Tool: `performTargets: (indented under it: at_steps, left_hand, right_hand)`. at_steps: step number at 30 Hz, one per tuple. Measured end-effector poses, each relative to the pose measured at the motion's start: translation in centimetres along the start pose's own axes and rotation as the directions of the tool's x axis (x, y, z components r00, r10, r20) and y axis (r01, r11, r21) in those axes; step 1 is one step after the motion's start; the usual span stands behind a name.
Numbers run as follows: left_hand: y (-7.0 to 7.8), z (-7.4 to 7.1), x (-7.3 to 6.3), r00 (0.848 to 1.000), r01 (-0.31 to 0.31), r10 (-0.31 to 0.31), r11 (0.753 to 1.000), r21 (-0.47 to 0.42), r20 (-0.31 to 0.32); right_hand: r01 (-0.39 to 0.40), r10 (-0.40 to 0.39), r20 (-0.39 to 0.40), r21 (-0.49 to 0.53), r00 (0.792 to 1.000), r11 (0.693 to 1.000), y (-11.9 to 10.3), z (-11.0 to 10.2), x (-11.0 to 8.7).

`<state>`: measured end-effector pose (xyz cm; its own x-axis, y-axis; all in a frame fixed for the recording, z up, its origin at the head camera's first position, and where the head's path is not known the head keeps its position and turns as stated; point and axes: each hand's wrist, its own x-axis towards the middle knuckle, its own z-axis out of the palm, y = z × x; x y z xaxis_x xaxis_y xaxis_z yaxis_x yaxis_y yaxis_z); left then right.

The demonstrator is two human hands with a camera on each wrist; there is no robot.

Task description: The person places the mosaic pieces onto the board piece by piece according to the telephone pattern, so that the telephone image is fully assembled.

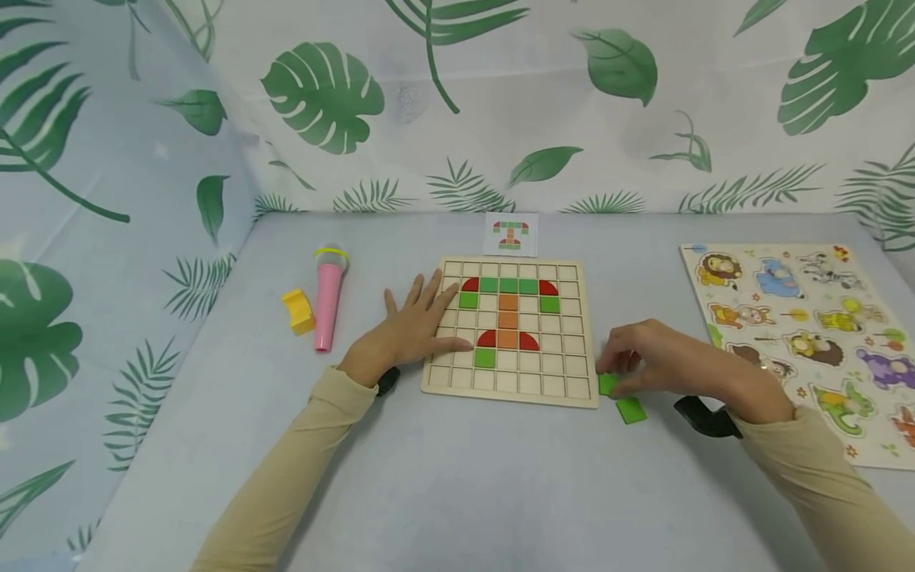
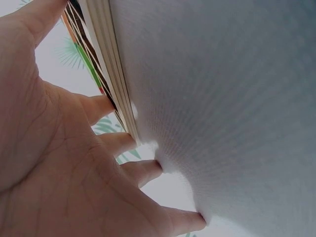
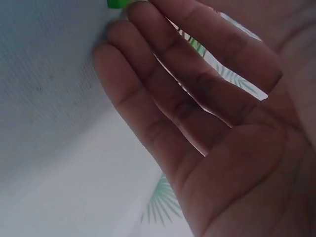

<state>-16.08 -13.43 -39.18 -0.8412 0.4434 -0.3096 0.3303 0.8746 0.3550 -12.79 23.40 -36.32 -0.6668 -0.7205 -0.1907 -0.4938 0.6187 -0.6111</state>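
Observation:
A wooden grid board (image 1: 557, 387) lies on the table, with green, red and orange pieces set in its cells in a mushroom-like pattern. My left hand (image 1: 411, 326) rests with fingers spread across the board's left edge; in the left wrist view its fingertips meet the board's side (image 2: 111, 64) and the tabletop. Beside the lower right corner, my right hand (image 1: 661, 357) pinches a green square tile (image 1: 608, 384) between thumb and fingers, partly covering it. A second green square tile (image 1: 632, 411) lies just below. Curled fingers (image 3: 148, 98) fill the right wrist view.
Behind the board is a pattern card (image 1: 511, 238). A pink toy microphone (image 1: 329, 306) and a yellow block (image 1: 298, 311) lie to the left. At the right, an animal puzzle board (image 1: 786, 306) sits close to the right forearm. A leaf-print cloth (image 1: 472, 127) hangs behind.

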Motion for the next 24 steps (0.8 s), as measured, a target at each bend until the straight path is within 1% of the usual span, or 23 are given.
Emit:
performTargets:
  at_steps: [1,5,8,11,16,24]
  left_hand:
    - [-0.05,0.07,0.05,1.000,-0.001,0.001,1.000,-0.002,-0.001]
    - [-0.21,0.30,0.13,1.000,-0.003,0.003,1.000,-0.008,-0.005]
    - [-0.17,0.24,0.05,1.000,-0.003,0.003,1.000,-0.012,-0.010]
    - [-0.12,0.14,-0.02,1.000,-0.001,0.001,1.000,-0.014,-0.011]
    - [-0.08,0.11,-0.02,1.000,-0.004,0.004,1.000,-0.017,-0.013]
    - [-0.12,0.24,0.07,1.000,-0.008,0.008,1.000,-0.020,-0.010]
  right_hand:
    - [0.004,-0.004,-0.005,0.002,1.000,1.000,0.02,0.08,0.04]
    - [-0.021,0.021,-0.018,0.006,1.000,1.000,-0.18,0.28,0.15]
    - [-0.043,0.043,-0.018,0.008,0.999,0.999,-0.35,0.31,0.14]
    - [-0.049,0.049,-0.016,0.009,0.999,0.999,-0.36,0.31,0.12]
    - [-0.032,0.033,-0.019,0.022,0.999,0.999,-0.07,0.30,-0.04]
    - [0.002,0.000,-0.020,0.088,1.000,0.996,0.41,0.54,-0.27]
